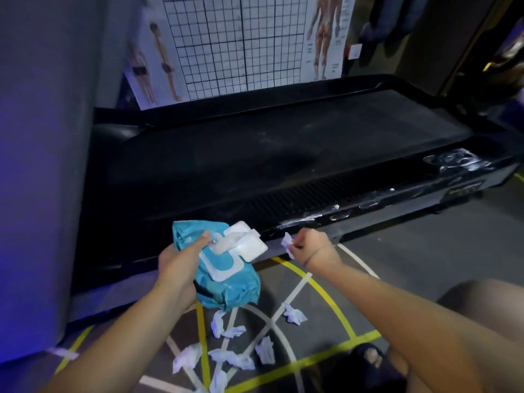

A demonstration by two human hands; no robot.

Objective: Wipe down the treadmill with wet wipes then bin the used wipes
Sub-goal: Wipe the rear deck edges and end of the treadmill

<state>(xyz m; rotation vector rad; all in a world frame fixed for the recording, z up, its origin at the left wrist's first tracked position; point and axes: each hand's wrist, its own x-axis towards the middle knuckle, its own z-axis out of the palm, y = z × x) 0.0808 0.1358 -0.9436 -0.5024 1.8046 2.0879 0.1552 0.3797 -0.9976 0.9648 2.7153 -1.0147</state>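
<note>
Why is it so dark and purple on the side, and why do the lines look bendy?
In the head view, the room is dim, so the treadmill looks nearly black; purple-blue light tints the pillar on the left; the wide-angle lens bends the wall chart and floor lines; the picture is soft, so print on the wipes pack can't be read.

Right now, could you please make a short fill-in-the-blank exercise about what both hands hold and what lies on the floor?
1. The left hand holds a teal wipe pack whose lid is ____.
2. The right hand pinches a small ____.
3. The used wipes lie on the ____.
4. The pack is in front of the black ____.

Missing words: open; wipe; floor; treadmill
</note>
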